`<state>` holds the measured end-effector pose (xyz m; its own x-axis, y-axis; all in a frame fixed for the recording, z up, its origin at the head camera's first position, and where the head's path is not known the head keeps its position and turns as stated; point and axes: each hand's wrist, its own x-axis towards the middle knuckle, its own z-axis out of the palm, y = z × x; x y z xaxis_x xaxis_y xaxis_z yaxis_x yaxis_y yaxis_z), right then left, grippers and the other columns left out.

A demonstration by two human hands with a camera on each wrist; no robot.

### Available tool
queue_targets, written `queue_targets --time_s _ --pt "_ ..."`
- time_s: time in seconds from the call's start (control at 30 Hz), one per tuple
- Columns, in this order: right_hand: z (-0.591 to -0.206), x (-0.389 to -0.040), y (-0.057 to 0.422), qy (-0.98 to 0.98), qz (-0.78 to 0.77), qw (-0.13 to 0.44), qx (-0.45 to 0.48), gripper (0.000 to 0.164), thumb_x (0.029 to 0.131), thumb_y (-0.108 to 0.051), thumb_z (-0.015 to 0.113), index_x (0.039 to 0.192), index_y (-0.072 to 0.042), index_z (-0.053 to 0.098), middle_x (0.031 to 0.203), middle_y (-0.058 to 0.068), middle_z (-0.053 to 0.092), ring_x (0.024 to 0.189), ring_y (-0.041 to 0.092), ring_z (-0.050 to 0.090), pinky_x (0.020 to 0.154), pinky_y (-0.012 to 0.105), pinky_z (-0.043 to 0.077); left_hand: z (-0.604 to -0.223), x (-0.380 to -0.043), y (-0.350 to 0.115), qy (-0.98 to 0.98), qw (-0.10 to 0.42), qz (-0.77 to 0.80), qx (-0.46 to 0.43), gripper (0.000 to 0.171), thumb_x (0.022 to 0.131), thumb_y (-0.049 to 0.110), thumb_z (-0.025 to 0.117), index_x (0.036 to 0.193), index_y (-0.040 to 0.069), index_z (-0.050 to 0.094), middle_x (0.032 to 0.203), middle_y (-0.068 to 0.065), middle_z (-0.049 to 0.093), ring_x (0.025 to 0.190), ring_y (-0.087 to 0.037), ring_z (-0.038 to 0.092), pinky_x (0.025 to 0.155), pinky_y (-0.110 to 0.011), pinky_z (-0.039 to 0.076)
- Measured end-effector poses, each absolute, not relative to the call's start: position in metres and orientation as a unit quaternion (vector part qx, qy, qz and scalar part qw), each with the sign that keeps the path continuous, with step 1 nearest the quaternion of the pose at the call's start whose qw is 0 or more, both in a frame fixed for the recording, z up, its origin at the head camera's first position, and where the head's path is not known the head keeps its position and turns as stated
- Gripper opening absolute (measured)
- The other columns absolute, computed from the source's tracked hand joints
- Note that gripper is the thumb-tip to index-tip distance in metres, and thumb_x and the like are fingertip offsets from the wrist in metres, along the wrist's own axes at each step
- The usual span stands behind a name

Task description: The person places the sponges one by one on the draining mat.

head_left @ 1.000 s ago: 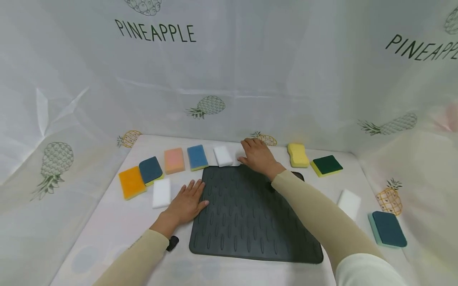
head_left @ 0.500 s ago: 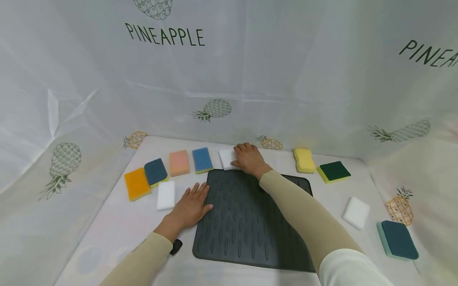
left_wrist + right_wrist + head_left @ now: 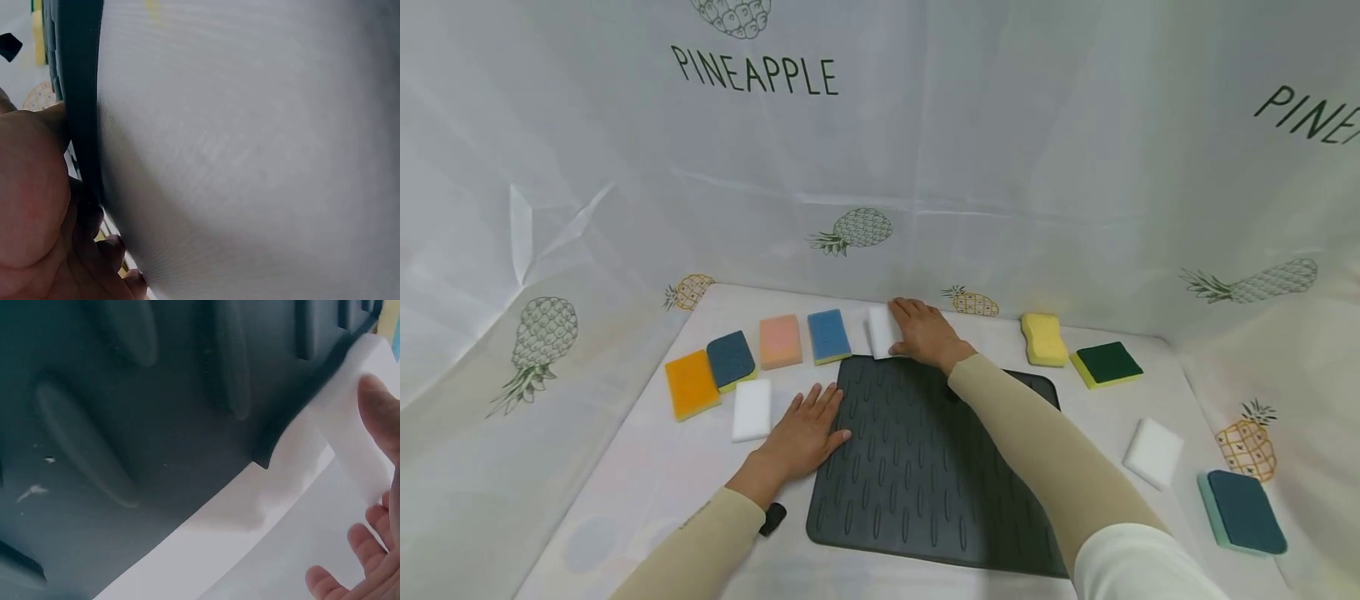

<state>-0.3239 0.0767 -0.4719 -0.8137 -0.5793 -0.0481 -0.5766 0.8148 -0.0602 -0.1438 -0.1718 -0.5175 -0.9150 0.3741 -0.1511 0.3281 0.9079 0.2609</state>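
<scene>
In the head view my left hand (image 3: 803, 437) lies with spread, straight fingers over the left edge of a dark grey ridged rubber mat (image 3: 902, 467). Its thumb rests on the mat. Beyond the mat's back edge, my right hand (image 3: 927, 337) holds a white sponge block (image 3: 882, 331) by its right side, thumb at the near end and fingers at the far end. The right wrist view has the thumb (image 3: 376, 403) against the white block (image 3: 347, 428), whose near end is right at the mat's edge. Much of the left wrist view is filled by the pale tablecloth (image 3: 250, 137).
A blue (image 3: 829, 335), a pink (image 3: 780, 340), a navy (image 3: 730, 358), an orange (image 3: 692, 384) and a white sponge (image 3: 752, 410) lie left. Yellow (image 3: 1043, 339), dark green (image 3: 1108, 364), white (image 3: 1153, 452) and teal sponges (image 3: 1243, 510) lie right. A pineapple-print curtain (image 3: 1000, 167) rises behind.
The right hand has moved left onto the white sponge block, which has turned slightly and shifted a little to the right. My left hand stays at the mat's edge. The head view has shifted slightly.
</scene>
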Motion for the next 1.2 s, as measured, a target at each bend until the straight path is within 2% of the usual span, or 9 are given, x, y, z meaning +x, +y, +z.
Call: queue_targets --time_s 0.17,0.33,0.43,0.6,0.83,1.2 --pt "-0.471 -0.324 0.078 0.950 -0.032 0.037 -0.309 0.099 0.093 -0.050 0.080 0.165 -0.004 0.031 0.168 0.016 0.036 0.156 0.036 0.035 0.123 0.057 0.037 -0.516 -0.144 -0.170 0.971 0.109 0.119 0.179 0.075 0.111 0.048 0.050 0.167 0.004 0.026 0.175 -0.015 0.021 0.163 -0.040 0.017 0.130 -0.061 0.019" --pt "-0.475 -0.323 0.079 0.950 -0.041 0.034 -0.308 0.111 0.086 -0.052 0.087 0.166 -0.003 0.027 0.169 0.017 0.032 0.156 0.036 0.032 0.123 0.057 0.036 -0.516 -0.144 -0.169 0.971 0.111 0.116 0.177 0.075 0.111 0.048 0.049 0.167 0.004 0.026 0.175 -0.015 0.021 0.163 -0.040 0.017 0.130 -0.061 0.020" --pt "-0.477 -0.322 0.079 0.951 -0.046 0.034 -0.304 0.112 0.085 -0.049 0.088 0.165 -0.002 0.026 0.168 0.019 0.031 0.156 0.038 0.031 0.123 0.058 0.036 -0.517 -0.144 -0.170 0.972 0.112 0.111 0.176 0.075 0.111 0.049 0.048 0.168 0.004 0.026 0.176 -0.015 0.021 0.163 -0.039 0.017 0.130 -0.060 0.020" --pt "-0.478 -0.322 0.080 0.955 -0.045 0.012 -0.292 0.105 0.086 -0.046 0.087 0.161 0.001 0.031 0.161 0.023 0.035 0.150 0.041 0.035 0.121 0.058 0.038 -0.516 -0.145 -0.170 0.971 0.115 0.112 0.177 0.075 0.111 0.049 0.048 0.168 0.004 0.025 0.176 -0.015 0.020 0.163 -0.039 0.016 0.130 -0.060 0.020" --pt "-0.473 -0.318 0.084 0.955 -0.055 -0.025 -0.291 0.103 0.086 -0.053 0.082 0.157 0.003 0.031 0.159 0.024 0.036 0.148 0.042 0.038 0.117 0.058 0.041 -0.512 -0.146 -0.172 0.969 0.118 0.116 0.185 0.076 0.111 0.048 0.050 0.167 0.003 0.027 0.175 -0.017 0.022 0.162 -0.041 0.018 0.129 -0.061 0.021" --pt "-0.476 -0.274 0.077 0.943 -0.097 -0.035 -0.316 0.101 0.088 -0.062 0.074 0.158 0.000 0.035 0.156 0.022 0.045 0.141 0.039 0.047 0.109 0.058 0.047 -0.514 -0.150 -0.177 0.967 0.117 0.108 0.197 0.079 0.110 0.052 0.051 0.167 0.003 0.027 0.175 -0.017 0.022 0.162 -0.041 0.019 0.129 -0.061 0.022"
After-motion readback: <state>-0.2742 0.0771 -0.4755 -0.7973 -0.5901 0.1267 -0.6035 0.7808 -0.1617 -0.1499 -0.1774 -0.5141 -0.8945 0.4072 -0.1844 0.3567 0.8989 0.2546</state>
